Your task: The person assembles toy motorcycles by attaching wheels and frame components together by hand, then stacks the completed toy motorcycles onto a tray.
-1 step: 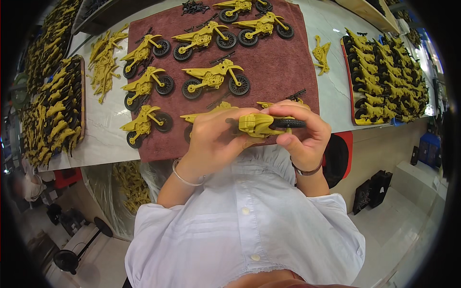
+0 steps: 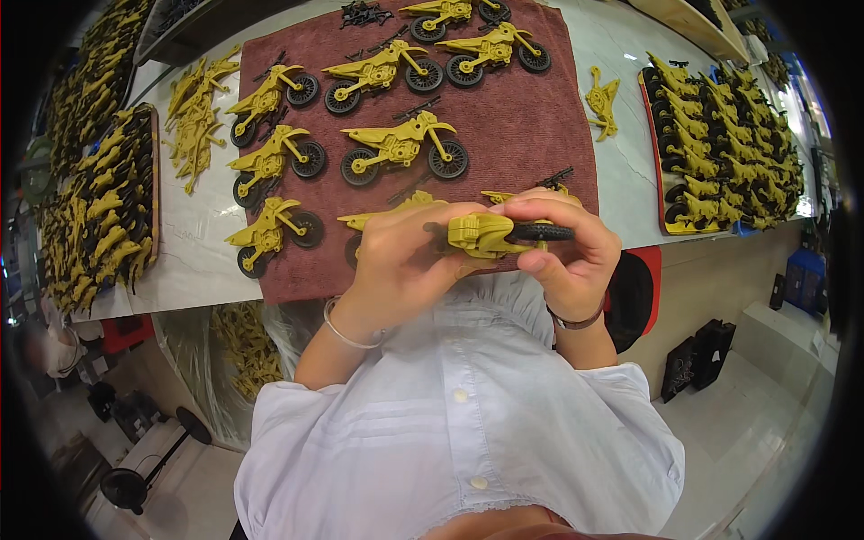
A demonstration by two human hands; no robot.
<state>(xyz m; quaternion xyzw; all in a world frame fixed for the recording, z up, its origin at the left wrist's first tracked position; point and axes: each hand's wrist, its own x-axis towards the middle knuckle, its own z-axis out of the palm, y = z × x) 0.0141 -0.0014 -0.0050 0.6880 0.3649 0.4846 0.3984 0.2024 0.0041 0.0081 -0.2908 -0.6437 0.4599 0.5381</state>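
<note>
Above the near edge of a dark red towel, I hold a yellow toy motorcycle with a black tyre between both hands. My left hand is closed around one end, its fingers partly hidden behind the toy. My right hand grips the end with the black wheel, thumb below and fingers over the top. Just behind my hands, two more yellow toy bikes lie partly covered. In the middle of the towel rests a whole toy motorcycle with black wheels.
More toy motorcycles line the towel's left side and far end, near a small pile of black parts. Loose yellow bodies lie left of the towel, and one yellow body lies right. Filled trays stand at the far left and right.
</note>
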